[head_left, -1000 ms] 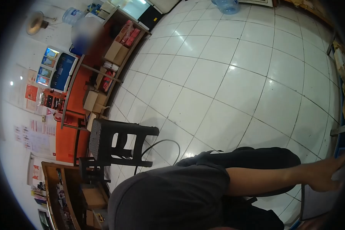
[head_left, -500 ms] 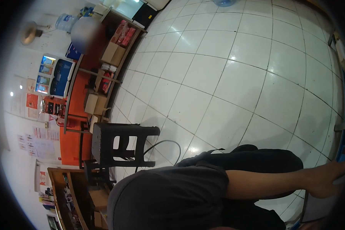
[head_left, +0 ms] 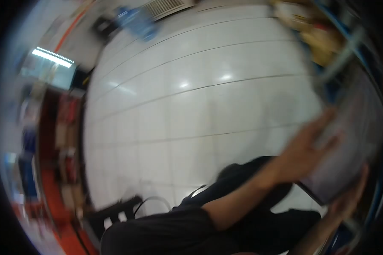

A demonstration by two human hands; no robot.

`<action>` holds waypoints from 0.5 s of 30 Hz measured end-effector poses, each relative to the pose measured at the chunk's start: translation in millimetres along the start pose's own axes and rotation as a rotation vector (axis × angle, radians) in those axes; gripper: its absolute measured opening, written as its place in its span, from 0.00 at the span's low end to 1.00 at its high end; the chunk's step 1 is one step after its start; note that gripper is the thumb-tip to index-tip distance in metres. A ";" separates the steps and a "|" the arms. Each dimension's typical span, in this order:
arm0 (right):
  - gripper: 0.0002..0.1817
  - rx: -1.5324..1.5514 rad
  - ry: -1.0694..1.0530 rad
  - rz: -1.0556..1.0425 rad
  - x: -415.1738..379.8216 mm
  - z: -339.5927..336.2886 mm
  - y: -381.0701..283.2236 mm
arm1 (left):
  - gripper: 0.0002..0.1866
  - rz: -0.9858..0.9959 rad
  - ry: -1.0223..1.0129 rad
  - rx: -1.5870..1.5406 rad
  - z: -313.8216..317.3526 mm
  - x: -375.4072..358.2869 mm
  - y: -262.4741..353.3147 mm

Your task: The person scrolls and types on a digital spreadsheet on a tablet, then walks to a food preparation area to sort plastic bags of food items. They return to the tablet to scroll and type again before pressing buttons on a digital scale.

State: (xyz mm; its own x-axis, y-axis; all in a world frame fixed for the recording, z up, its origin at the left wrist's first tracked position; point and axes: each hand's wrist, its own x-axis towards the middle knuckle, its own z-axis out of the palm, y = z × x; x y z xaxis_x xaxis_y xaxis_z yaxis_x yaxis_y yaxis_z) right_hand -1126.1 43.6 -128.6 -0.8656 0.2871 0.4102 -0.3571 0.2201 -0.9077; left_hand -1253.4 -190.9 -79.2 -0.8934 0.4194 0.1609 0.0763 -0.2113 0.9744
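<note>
A flat grey panel (head_left: pixel 342 165) with a dark edge tilts at the right side; blur hides exactly what it is. My left hand (head_left: pixel 304 148) lies across its near side, fingers spread and the thumb apart. Against its lower edge my right hand (head_left: pixel 347 202) grips the panel, its fingers partly hidden and smeared by motion. The dark sleeve (head_left: pixel 157 229) of my left arm and my dark trouser leg (head_left: pixel 238 178) fill the lower part of the view.
Blue-framed shelving (head_left: pixel 327 78) with yellowish items stands at the upper right. White floor tiles (head_left: pixel 191 97) span the middle. A large water bottle (head_left: pixel 138 23) lies at the top. Left are an orange counter (head_left: pixel 51 191) with boxes and a black stool (head_left: pixel 112 216).
My view has swung towards the shelving, blurring the picture. The panel shows much more now, and my right hand has come into view at its edge. My left hand lies on its surface.
</note>
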 end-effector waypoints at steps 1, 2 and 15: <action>0.38 -0.100 0.059 -0.018 5.6 7.6 -11.2 | 0.30 -0.107 -0.008 -0.149 -5.7 3.6 6.4; 0.32 -0.336 0.229 0.067 12.1 21.6 -24.9 | 0.28 -0.254 0.008 -0.151 -11.2 5.5 13.7; 0.31 0.248 0.338 0.322 34.8 64.6 -54.6 | 0.33 -0.105 0.120 -0.089 9.9 -1.4 2.1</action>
State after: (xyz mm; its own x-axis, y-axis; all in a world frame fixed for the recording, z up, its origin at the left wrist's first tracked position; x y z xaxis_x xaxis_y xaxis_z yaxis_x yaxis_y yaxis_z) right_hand -1159.4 -18.6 -70.4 -0.7986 0.5971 0.0751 -0.1994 -0.1448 -0.9692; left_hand -1247.6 -183.2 -75.8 -0.9413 0.3358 0.0341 -0.0547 -0.2515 0.9663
